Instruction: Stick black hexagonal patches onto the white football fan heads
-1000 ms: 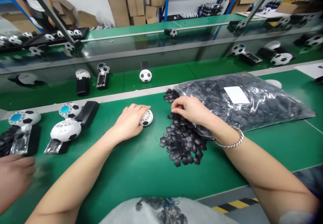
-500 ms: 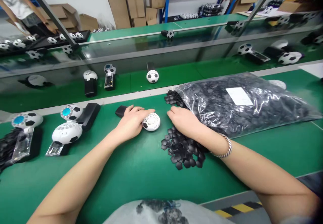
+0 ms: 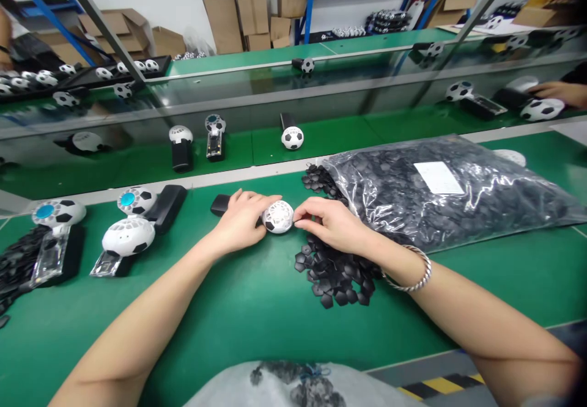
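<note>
The left hand is clamped over a small white rounded ball-shaped head with black football patches, which rests on the smooth green-topped bench. The head sits at the thumb side of that grip, its right half bare; a black block-shaped handle juts out at the left hand's other side (the join is hidden under the fingers). The right hand meets the head's right edge, thumb and forefinger drawn close together; whether that grip pinches a piece I cannot make out. A twisted silver-coloured bracelet circles the right wrist.

Just below the right hand lies a loose heap of small black pentagonal pieces, and beyond the hand a clear plastic bag full of black pieces, bearing a white rectangular label. Well to the left lies a white oval shell with black patches.
</note>
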`<state>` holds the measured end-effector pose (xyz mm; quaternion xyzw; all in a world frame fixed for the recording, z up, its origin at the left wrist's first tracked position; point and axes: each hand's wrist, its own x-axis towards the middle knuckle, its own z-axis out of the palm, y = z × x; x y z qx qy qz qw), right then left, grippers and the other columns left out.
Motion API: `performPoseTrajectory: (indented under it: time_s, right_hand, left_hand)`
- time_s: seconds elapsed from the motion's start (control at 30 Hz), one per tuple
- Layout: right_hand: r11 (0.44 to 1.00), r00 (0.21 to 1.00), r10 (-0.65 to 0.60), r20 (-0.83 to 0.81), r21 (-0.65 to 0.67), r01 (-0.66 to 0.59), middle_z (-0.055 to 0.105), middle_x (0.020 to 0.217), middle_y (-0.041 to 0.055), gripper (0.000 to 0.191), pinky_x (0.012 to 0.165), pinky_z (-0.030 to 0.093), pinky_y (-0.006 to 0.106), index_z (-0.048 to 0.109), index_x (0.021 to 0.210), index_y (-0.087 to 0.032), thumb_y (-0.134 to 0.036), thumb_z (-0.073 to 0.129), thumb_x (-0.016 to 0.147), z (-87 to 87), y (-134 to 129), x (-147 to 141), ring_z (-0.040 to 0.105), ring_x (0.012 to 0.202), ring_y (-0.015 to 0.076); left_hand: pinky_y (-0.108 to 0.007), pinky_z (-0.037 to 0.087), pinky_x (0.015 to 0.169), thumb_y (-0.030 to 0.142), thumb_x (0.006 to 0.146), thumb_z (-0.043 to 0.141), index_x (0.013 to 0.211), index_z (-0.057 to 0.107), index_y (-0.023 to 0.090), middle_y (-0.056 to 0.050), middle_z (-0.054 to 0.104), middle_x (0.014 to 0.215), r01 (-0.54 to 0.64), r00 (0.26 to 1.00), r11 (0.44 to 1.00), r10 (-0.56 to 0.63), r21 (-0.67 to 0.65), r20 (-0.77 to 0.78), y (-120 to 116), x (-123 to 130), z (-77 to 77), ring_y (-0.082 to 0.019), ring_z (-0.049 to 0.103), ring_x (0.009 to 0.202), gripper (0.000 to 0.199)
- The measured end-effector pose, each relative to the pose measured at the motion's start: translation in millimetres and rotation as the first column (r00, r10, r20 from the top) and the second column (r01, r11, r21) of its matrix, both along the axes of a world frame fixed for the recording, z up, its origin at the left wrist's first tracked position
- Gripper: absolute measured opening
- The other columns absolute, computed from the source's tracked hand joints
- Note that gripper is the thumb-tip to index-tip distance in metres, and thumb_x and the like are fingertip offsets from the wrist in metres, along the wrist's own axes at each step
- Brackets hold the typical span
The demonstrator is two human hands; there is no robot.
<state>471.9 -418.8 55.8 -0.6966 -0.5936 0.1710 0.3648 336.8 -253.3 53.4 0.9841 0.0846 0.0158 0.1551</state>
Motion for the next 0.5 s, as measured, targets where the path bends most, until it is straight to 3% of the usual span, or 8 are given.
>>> performPoseTrajectory:
  time_s: [0.13,0.23,0.37,0.5]
  right_hand:
    - [1.000,0.991,-0.024,-0.135,-0.017,0.022,0.063,0.075,0.0005,0.006,0.064,0.044,0.023,0.061,0.081,-0.017,-0.017,0.056,0.079,-6.3,1,0,0.056,0.066,0.0105]
    - [1.000,0.984,-0.017,-0.176,0.005,0.018,0.061,0.077,0.0009,0.004,0.065,0.044,0.024,0.062,0.078,-0.017,-0.019,0.059,0.077,-10.3,4,0,0.055,0.069,0.0110]
    - [0.997,0.984,0.005,-0.176,0.075,0.009,0.056,0.078,0.0013,0.005,0.069,0.044,0.026,0.062,0.071,-0.017,-0.020,0.063,0.074,-17.7,11,1,0.053,0.072,0.0119]
    - [0.996,0.968,-0.013,-0.251,0.083,0.035,0.052,0.077,0.0002,0.007,0.066,0.044,0.025,0.059,0.069,-0.016,-0.019,0.064,0.073,-23.5,15,3,0.051,0.065,0.0098]
  left_hand:
    - [-0.059,0.011,0.104,0.043,0.064,0.064,0.129,0.040,0.025,-0.005,0.054,0.122,-0.024,1.000,0.999,0.024,-0.029,-0.001,-3,-1,-1.3,-0.032,0.038,0.118,0.071]
    - [-0.059,0.010,0.104,0.063,0.063,0.059,0.126,0.044,0.024,-0.006,0.057,0.119,-0.062,0.998,0.997,0.063,-0.037,0.031,-7,1,-4.0,-0.032,0.039,0.118,0.076]
    - [-0.057,0.013,0.104,0.068,0.066,0.053,0.122,0.049,0.025,-0.007,0.058,0.116,-0.103,0.992,0.995,0.103,-0.013,0.078,-11,2,-5.7,-0.030,0.043,0.115,0.071]
    - [-0.055,0.016,0.104,0.063,0.067,0.056,0.118,0.052,0.024,-0.006,0.061,0.111,-0.118,0.988,0.993,0.119,-0.014,0.101,-14,2,-5.7,-0.027,0.048,0.109,0.064]
